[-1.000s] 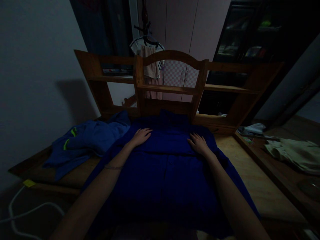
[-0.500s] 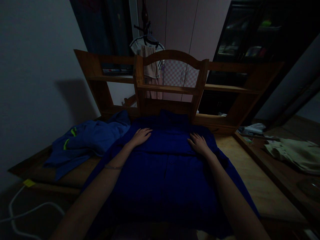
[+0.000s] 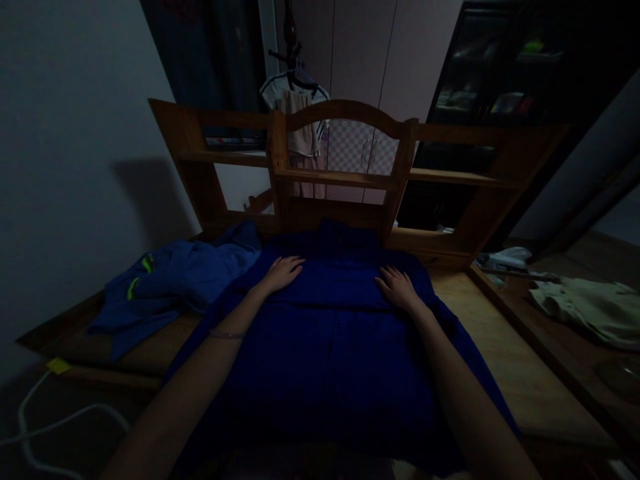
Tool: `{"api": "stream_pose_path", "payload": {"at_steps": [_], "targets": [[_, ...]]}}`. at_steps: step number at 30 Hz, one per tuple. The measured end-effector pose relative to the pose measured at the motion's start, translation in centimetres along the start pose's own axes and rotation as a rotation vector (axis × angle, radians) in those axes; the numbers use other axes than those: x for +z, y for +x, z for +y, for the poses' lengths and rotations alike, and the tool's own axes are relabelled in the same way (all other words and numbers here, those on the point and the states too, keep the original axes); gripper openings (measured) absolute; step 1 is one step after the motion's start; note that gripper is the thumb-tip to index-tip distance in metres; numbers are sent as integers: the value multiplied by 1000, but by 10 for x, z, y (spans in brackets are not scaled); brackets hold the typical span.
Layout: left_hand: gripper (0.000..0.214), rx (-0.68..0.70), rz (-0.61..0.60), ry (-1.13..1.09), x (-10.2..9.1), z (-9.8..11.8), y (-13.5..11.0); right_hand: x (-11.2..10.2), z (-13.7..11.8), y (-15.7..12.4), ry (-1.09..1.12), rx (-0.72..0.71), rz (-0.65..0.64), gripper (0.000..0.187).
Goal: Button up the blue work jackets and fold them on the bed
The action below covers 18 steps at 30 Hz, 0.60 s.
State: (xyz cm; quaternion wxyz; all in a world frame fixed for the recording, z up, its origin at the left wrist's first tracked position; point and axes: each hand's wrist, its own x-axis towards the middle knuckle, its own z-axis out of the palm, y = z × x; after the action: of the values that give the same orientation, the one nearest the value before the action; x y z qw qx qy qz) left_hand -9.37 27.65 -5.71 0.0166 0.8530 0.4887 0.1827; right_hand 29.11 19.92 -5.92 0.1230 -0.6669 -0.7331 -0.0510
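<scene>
Pretty evenly placed, the left hand point(image 3: 284, 273) and right hand point(image 3: 397, 288) rested loosely spread, gripping nothing, atop the blue shirt point(image 3: 333, 340), collar point(image 3: 347, 233) pointing away.

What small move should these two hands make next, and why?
Probably slide both hands toward the body to smooth the cloth: the left hand and right hand rest palm-down on the dark-blue garment, and a crosswise line, perhaps a crease, shows nearby.
</scene>
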Motion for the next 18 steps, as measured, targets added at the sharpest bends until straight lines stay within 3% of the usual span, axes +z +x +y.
{"api": "stream_pose_path", "payload": {"at_steps": [5,13,16,18], "targets": [[48,-3,-6,2,-1,0,1,-5,-3,-2,16,9,-7,56],[46,-29,-9,-29,-2,2,1,-19,-15,-11,89,67,96,46],[45,-32,11,-29,-3,3,0,-43,-33,-20,113,126,158,41],[44,-30,23,-31,-3,3,1,-78,-57,-35,169,89,222,38]]}}
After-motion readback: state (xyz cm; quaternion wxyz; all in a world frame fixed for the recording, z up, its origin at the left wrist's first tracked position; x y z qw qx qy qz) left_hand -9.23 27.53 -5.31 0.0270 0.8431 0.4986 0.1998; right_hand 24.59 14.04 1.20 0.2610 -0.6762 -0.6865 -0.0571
